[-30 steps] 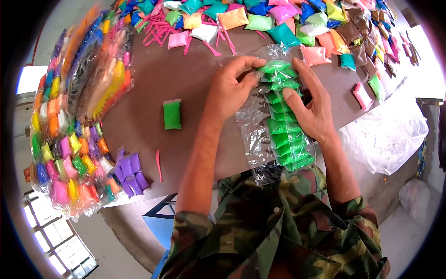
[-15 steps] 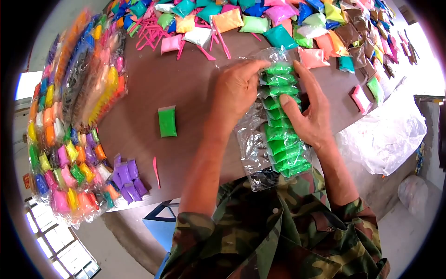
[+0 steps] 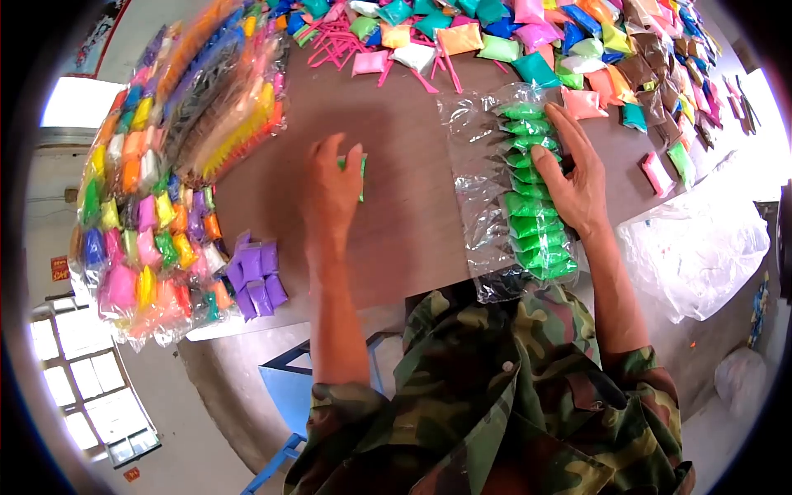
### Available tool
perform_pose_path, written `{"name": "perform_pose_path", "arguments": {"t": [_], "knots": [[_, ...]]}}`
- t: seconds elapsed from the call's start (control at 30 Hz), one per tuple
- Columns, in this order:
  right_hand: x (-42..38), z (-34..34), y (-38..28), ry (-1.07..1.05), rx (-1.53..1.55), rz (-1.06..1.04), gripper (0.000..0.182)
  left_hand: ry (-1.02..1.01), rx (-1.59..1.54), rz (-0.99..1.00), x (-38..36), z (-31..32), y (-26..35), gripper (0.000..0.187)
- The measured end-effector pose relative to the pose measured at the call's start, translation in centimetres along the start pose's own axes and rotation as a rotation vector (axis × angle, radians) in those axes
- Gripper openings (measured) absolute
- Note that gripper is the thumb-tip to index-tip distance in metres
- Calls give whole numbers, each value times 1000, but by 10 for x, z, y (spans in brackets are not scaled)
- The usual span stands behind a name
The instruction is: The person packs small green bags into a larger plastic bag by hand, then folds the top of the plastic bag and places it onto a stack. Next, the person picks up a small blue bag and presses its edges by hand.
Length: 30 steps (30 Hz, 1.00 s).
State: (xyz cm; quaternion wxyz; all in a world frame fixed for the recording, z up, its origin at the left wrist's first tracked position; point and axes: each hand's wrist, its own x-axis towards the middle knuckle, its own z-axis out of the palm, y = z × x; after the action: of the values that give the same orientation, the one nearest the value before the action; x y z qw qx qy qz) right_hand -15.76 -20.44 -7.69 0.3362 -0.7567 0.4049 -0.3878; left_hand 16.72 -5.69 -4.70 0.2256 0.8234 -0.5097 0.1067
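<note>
While the clear plastic bag [image 3: 478, 198] of stacked green packets [image 3: 536, 208] is steadied by the spread R hand [image 3: 581, 188], the lone green packet [image 3: 363, 178] is partly hidden by the half-open L hand [image 3: 327, 191]; grip can't be told. Light, even pressure's best, w/o film creased.

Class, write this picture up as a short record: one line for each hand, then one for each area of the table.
Left hand: over a single green packet, partly hiding it; grip unclear
Right hand: fingers spread, resting on a column of green packets in clear plastic
Table left: clear bags of many-coloured packets, purple packets beside them
Table far side: loose coloured packets, thin pink strips
Table right edge: crumpled whitish plastic
Tabletop: brown
</note>
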Motion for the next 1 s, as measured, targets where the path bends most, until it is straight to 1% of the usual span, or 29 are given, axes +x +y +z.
{"name": "perform_pose_path", "arguments": {"t": [0.03,0.07,0.13,0.17,0.23,0.27,0.33,0.37,0.43,0.47,0.5,0.53,0.57,0.63,0.67,0.73,0.8,0.87,0.93,1.0], "knots": [[0,0,0,-1,4,-6,62,-52,114,-108,-4,-5,-12,37],[-1,0,-1,1,9,4,62,-47,117,-112,-9,-10,-24,37],[1,1,-2,7,13,6,62,-249,-85,-265,-12,-15,-36,43],[1,0,-2,5,28,16,61,-248,-87,-262,-15,-14,-40,43],[0,-1,-2,6,40,24,61,-347,-380,-326,-18,-14,-42,41],[-1,-1,-2,5,42,25,61,-345,-383,-322,-21,-12,-41,41],[-1,0,-1,10,40,28,61,-369,-823,-383,-23,-11,-31,35],[-1,1,-1,13,54,28,61,-374,-826,-380,-22,-11,-29,35],[-1,1,-1,13,63,28,62,-461,-977,-445,-10,-29,-6,27],[-1,0,-3,10,63,33,61,-464,-981,-446,-5,-32,8,27],[-1,0,-4,6,64,37,61,-419,-1022,-434,1,-31,26,24],[0,-1,-5,5,61,37,61,-372,-1061,-421,5,-25,40,22],[0,-1,-5,0,56,37,61,-373,-1062,-421,7,-15,49,22],[0,-1,-4,-2,47,39,61,-298,-1156,-258,14,11,64,15],[0,-1,-3,1,57,31,62,-303,-1160,-256,17,24,68,15],[-1,-1,-4,5,61,29,62,-319,-1215,-173,23,43,77,14],[0,-3,-7,-6,82,47,62,-306,-1240,-176,26,58,86,12],[0,-3,-5,-9,64,39,62,-290,-1261,-181,28,66,89,11],[1,-2,-3,-13,47,30,62,-310,-1222,-124,29,71,90,12],[1,-2,-1,-8,83,42,62,-336,-1218,-112,30,74,90,12]]}}
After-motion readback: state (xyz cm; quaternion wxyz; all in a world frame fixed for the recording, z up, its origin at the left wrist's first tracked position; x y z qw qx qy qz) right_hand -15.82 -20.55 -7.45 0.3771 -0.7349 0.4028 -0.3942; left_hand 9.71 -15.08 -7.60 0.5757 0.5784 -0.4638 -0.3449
